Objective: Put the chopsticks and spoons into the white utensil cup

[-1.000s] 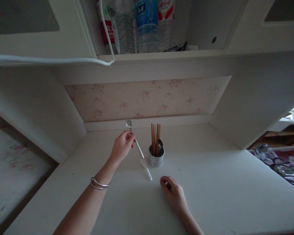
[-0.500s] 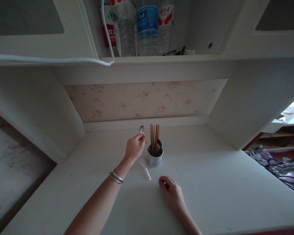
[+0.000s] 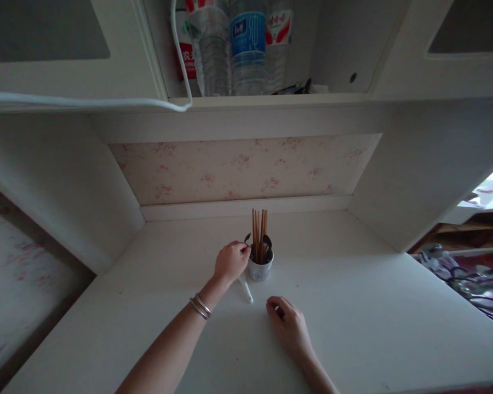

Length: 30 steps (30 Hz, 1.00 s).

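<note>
Partly hidden white spoon (image 3: 246,289) behind left hand (image 3: 230,261), pinching metal spoon (image 3: 247,239) into perforated white cup (image 3: 260,268) of wooden chopsticks (image 3: 259,234); right hand (image 3: 290,324) loosely curled, empty.

A single head-worn camera looks forward and steeply down from above the near edge of the white desk (image 3: 353,306), facing the floral back panel (image 3: 246,167). Both forearms run in from the bottom edge, so the view sits close over the work, while the shelf of bottles (image 3: 246,49) fills the top of the view
</note>
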{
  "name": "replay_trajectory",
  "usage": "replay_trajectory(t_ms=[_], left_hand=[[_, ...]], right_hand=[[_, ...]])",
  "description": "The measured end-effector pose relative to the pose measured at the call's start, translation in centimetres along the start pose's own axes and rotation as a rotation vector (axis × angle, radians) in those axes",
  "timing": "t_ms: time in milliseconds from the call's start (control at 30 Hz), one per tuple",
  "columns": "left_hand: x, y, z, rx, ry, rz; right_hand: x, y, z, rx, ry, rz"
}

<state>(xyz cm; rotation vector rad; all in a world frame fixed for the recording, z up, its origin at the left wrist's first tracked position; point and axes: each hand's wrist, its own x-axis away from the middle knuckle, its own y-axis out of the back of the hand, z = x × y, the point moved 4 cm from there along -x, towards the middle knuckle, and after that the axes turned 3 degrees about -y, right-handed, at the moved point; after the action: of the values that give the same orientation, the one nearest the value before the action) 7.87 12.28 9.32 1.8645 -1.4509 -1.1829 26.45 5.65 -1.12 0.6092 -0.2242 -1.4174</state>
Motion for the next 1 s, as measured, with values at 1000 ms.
replay_trajectory(t_ms=[1000], left_hand=[[0.02, -0.49, 0.74, -0.010, 0.109, 0.034]], right_hand=[[0.23, -0.30, -0.20, 0.033, -0.034, 0.048]])
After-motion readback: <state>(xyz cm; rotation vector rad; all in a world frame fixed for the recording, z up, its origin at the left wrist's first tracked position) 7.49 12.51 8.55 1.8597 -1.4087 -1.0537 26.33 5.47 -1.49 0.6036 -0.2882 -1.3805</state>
